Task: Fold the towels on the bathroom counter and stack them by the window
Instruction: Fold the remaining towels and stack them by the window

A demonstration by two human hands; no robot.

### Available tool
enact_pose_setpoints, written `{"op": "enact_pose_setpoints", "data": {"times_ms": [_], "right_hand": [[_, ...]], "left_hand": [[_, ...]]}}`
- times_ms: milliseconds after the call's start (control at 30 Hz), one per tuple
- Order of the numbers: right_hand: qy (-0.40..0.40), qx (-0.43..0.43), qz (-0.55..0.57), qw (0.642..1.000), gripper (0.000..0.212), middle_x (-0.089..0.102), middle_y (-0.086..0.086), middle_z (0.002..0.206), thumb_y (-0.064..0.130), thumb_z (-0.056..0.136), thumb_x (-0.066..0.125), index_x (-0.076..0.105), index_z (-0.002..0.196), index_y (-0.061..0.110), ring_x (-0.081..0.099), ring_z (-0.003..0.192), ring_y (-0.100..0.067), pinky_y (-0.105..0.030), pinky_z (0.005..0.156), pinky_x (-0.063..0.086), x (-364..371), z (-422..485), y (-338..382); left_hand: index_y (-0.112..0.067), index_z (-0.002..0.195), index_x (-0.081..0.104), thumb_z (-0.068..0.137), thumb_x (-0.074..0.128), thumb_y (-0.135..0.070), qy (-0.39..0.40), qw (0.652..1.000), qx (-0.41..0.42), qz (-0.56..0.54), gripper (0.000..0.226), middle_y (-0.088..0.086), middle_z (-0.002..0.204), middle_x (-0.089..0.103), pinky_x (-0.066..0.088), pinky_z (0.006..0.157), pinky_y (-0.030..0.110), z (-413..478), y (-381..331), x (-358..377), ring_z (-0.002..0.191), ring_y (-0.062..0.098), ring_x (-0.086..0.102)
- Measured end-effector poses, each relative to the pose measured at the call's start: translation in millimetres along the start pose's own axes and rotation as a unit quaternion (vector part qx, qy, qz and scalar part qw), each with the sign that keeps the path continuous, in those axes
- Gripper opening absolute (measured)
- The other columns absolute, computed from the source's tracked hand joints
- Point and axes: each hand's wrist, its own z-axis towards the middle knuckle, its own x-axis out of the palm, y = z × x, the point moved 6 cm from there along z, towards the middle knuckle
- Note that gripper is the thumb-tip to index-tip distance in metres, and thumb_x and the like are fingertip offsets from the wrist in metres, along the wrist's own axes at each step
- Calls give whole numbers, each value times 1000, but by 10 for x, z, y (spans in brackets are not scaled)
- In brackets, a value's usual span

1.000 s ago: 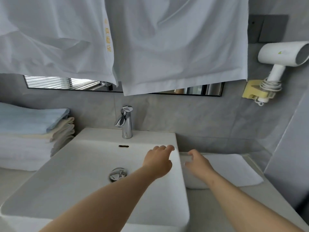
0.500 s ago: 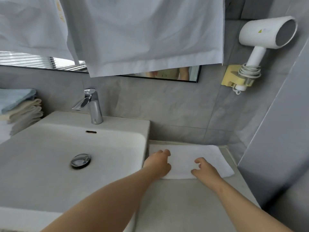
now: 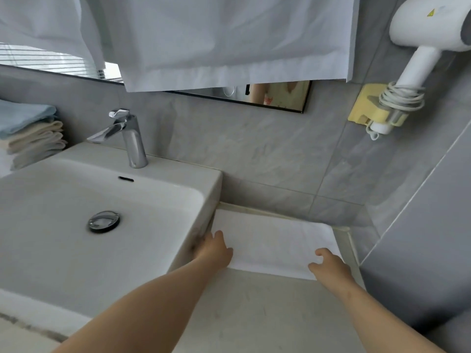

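Both bare forearms reach across the pale counter [image 3: 254,314] to a white towel [image 3: 275,243] that lies flat just right of the sink [image 3: 153,250], its far edge against the tiled wall. The left hand [image 3: 214,250] rests on the towel's near left corner against the sink wall, thumb up and fingers hidden, so I cannot tell its grip. The right hand [image 3: 330,264] sits on the near right corner with its fingers bent. Whether they pinch the cloth is unclear.

Beyond the chrome faucet [image 3: 130,138], a stack of folded towels [image 3: 33,133] stands at far left, with a blue one on top. The white hair dryer [image 3: 423,29] bears a yellow warning sticker [image 3: 430,13], too small to read.

A second ago the left hand was over the sink rim. Half a second ago the right hand was nearer the towel's middle.
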Motion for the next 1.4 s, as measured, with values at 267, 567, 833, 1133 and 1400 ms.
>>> {"op": "enact_pose_setpoints", "data": {"times_ms": [267, 567, 833, 1133, 1400], "right_hand": [[7, 45, -56, 997, 54, 35, -5, 145, 37, 95, 41, 29, 145, 21, 36, 128, -31, -37, 100, 35, 54, 338, -98], [20, 121, -70, 990, 68, 31, -17, 140, 57, 88, 46, 28, 138, 15, 33, 127, -33, -41, 105, 30, 209, 611, -131], [8, 126, -87, 988, 93, 28, -16, 143, 69, 81, 49, 7, 147, 20, 34, 128, -33, -42, 103, 31, 192, 677, -294], [-14, 93, -41, 995, 72, 39, -18, 133, 50, 87, 58, 26, 138, 10, 41, 121, -34, -39, 95, 40, 243, 630, -213], [27, 63, 58, 996, 57, 50, -19, 131, 31, 90, 59, 34, 131, 0, 52, 117, -34, -34, 90, 43, 375, 579, -212]], "left_hand": [[-15, 139, 29, 96, 41, -43, -18, 998, -41, -33, 53, 8, 148, 24, 34, 104, 35, 213, 71, 111, 133, 28, 32], [-20, 143, 27, 86, 58, -38, -26, 978, -145, -150, 67, 5, 146, 26, 32, 109, 35, 471, 163, 268, 135, 24, 29], [-20, 146, 15, 81, 65, -41, -14, 978, -183, -99, 85, 10, 147, 21, 29, 108, 36, 520, 111, 313, 138, 28, 22], [-13, 141, 26, 79, 72, -36, 19, 975, -159, -151, 81, 8, 142, 38, 39, 104, 31, 530, 207, 311, 130, 25, 42], [-11, 133, 39, 82, 70, -29, 34, 969, -165, -180, 62, 7, 133, 48, 43, 99, 29, 400, 272, 317, 122, 24, 49]]}}
